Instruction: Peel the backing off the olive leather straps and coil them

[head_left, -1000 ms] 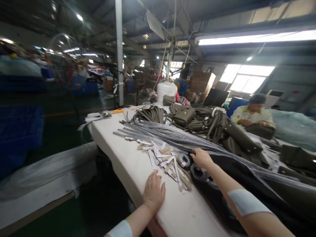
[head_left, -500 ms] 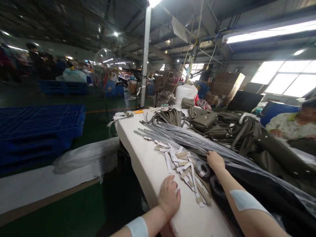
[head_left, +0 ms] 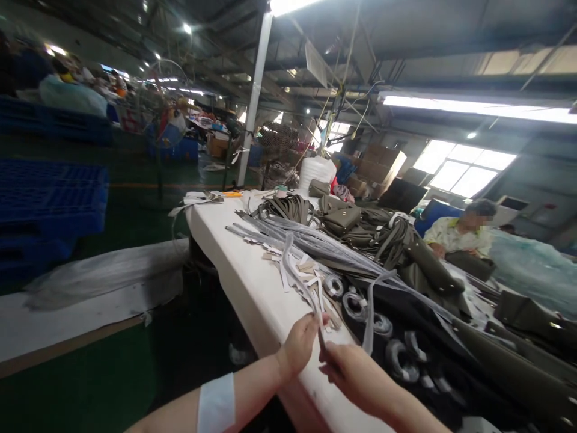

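Head view: the left hand has its fingers closed round a plastic-wrapped strip, which rises from the grip towards 11 o'clock. The right hand is just beside it at 4 o'clock, its fingers bent in and gripping the strip's near part. Another wrapped length bends up at 1 o'clock from the right hand; whether it belongs to the same strip I cannot tell. The hands are over the edge of a white table. Paper slips lie scattered at 12 o'clock from the left hand, partly behind the strip. Wrapped coils lie from 12 to 3 o'clock of the right hand, around black cloth. A bundle of wrapped strips lies beyond the slips, with dark green bags past it at 1 o'clock. A seated person holds dark material between 1 and 2 o'clock.
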Available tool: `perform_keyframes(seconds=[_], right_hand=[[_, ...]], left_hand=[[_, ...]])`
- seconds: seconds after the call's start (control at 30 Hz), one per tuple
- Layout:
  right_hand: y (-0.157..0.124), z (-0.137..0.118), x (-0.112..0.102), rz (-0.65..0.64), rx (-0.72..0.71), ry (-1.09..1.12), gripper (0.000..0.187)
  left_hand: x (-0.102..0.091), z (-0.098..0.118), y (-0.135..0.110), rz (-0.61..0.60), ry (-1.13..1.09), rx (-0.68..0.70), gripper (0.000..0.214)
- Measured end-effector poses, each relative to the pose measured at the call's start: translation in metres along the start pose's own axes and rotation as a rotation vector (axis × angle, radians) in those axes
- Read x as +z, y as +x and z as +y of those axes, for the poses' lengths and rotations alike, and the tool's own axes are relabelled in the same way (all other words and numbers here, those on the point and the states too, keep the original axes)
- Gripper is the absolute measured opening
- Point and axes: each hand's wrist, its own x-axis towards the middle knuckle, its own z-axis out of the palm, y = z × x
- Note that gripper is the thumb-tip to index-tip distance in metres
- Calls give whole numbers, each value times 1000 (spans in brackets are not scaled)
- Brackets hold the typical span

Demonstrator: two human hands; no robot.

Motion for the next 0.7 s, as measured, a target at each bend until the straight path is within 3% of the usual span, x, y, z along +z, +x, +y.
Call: perform_keyframes(seconds=[0.1,0.17,0.23,0.4,0.47,0.57,0.63,0.7], right_hand=[[-23,26,0,-102,84,206,16],[-31,39,-9,-81,153,234,25],[-36,35,-17,-38,167,193,36],[-42,-36,-16,-12,-92,62,32],[-44,-54,-11,-8,-149,20,26],[-48,-42,-14,-39,-58,-82,25],[-52,-15,-25,-36,67,-133,28],[-55,9,-38,-5,188,-131,27]], left_hand=[[-8,51,6,142,-382,-114,40],[-19,83,7,19,-609,-197,38],[-23,103,0,-111,-672,-264,41],[7,99,-48,-341,-364,-431,45],[12,99,-66,-378,-296,-382,42],[-14,118,-78,-170,-172,-2,42],[-52,138,-69,58,-88,280,45],[-100,153,-48,338,-138,412,44]])
